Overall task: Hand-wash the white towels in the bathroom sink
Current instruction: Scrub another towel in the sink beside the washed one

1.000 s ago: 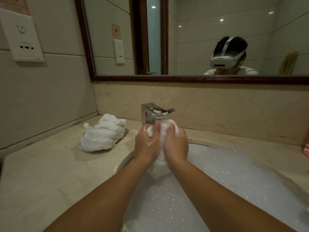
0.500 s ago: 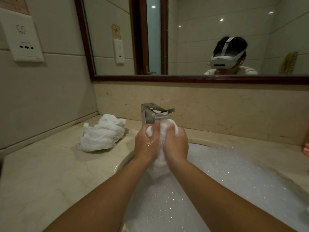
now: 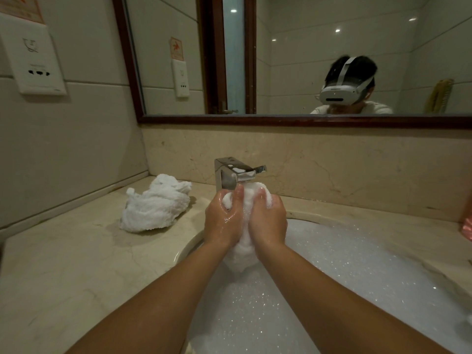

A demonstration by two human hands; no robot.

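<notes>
My left hand [image 3: 221, 221] and my right hand [image 3: 270, 222] grip a wet, soapy white towel [image 3: 245, 254] between them, just under the chrome faucet [image 3: 229, 175]. The towel's lower end hangs down into the foam that fills the sink [image 3: 190, 247]. Its top bulges out above my fingers. A second white towel [image 3: 155, 204] lies crumpled on the counter to the left of the sink, apart from both hands.
The beige marble counter [image 3: 63, 264] runs left and behind the sink. A wall socket [image 3: 35, 65] sits on the left wall. A framed mirror [image 3: 306, 60] hangs above the backsplash. A pink object [image 3: 467, 228] shows at the right edge.
Both hands have shifted only slightly while squeezing the towel under the faucet. The towel on the counter has not moved.
</notes>
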